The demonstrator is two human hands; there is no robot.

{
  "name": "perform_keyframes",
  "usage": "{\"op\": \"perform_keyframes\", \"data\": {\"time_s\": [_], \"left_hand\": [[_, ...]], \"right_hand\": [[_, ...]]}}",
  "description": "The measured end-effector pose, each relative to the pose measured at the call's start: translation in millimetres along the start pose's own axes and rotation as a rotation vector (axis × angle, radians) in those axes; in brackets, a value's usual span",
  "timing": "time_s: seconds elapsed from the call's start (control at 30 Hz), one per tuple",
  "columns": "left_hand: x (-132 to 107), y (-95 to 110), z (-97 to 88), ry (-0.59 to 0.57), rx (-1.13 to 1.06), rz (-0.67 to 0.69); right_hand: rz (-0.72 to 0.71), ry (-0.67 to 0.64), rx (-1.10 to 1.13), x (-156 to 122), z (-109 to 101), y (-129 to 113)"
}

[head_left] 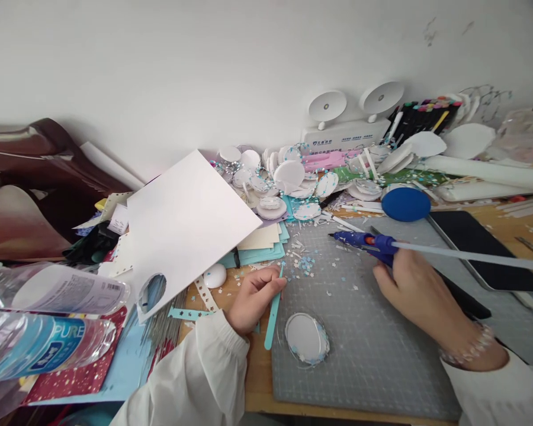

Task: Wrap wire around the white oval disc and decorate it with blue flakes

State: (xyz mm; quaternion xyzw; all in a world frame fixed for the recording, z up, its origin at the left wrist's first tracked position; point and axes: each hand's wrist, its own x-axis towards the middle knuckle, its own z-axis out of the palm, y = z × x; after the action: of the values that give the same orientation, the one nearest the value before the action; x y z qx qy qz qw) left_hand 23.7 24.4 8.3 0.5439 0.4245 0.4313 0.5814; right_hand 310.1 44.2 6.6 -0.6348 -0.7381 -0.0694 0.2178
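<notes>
My left hand (256, 297) is closed at the left edge of the grey cutting mat (364, 373), with a flat teal stick (273, 319) pinched between thumb and fingers. To its right, a round white disc (305, 335) lies on the mat, with small pale blue and white bits round its rim. My right hand (420, 296) is wrapped round the handle of a blue glue gun (357, 239). A long white glue stick (466, 253) sticks out of the gun's back, and its dark nozzle points left. Tiny blue and white pieces (305, 264) are scattered on the mat.
White foam discs (288, 176) are piled along the wall. A white board with a hole (190, 219) leans at the left, near plastic bottles (48, 346). A blue round lid (405, 204), a black phone (484, 248) and markers (426, 118) are on the right.
</notes>
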Motion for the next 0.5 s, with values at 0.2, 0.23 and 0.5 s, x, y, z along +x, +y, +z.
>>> {"op": "perform_keyframes", "data": {"time_s": [0.2,0.23,0.5], "left_hand": [[0,0,0.4,-0.026,0.003,0.015],[0,0,0.2,-0.031,0.004,0.017],[1,7,0.8,-0.093,0.036,0.010]], "right_hand": [[0.330,0.040,0.174,20,-22,-20],[0.374,0.015,0.249,22,-24,-24],[0.305,-0.066,0.454,4,-4,-46]]}}
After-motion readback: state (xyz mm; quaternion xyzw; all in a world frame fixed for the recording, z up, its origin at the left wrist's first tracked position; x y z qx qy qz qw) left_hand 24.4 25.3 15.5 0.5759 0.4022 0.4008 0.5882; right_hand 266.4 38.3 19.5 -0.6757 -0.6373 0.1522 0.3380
